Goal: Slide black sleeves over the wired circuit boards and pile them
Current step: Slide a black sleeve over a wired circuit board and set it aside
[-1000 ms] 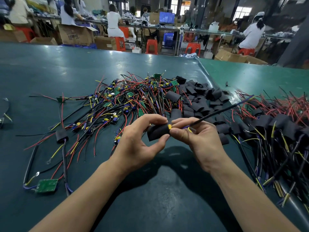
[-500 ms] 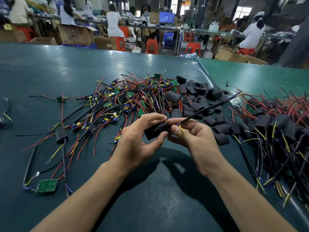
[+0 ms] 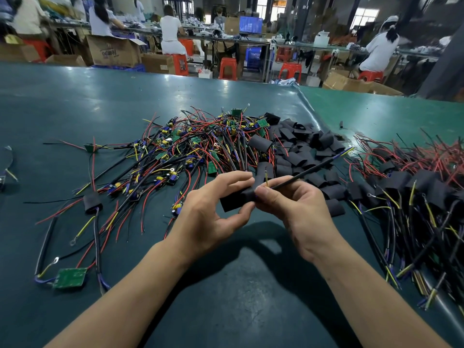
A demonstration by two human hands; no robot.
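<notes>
Now my left hand (image 3: pixel 213 212) pinches the flat black fabric sleeve (image 3: pixel 237 200) above the worktop's near edge, while my right hand (image 3: pixel 296 209) grips the black sheathed cable (image 3: pixel 311 169); the yellow-tipped board end has slid inside, so this one is nearly ready for the right-hand pile (image 3: pixel 421 197).

1. Two hands: left hand (image 3: pixel 211 212), right hand (image 3: pixel 298 212).
2. One black sleeve (image 3: pixel 236 200) held between them.
3. Three heaps on the table (image 3: pixel 75 109): bare wired boards (image 3: pixel 190 146) mid-table, loose sleeves (image 3: pixel 301 151) beside them, sleeved boards (image 3: pixel 421 197) at the right edge.
4. Two stray boards near the left edge: one bare board (image 3: pixel 70 277), one sleeved board (image 3: pixel 92 202).
</notes>
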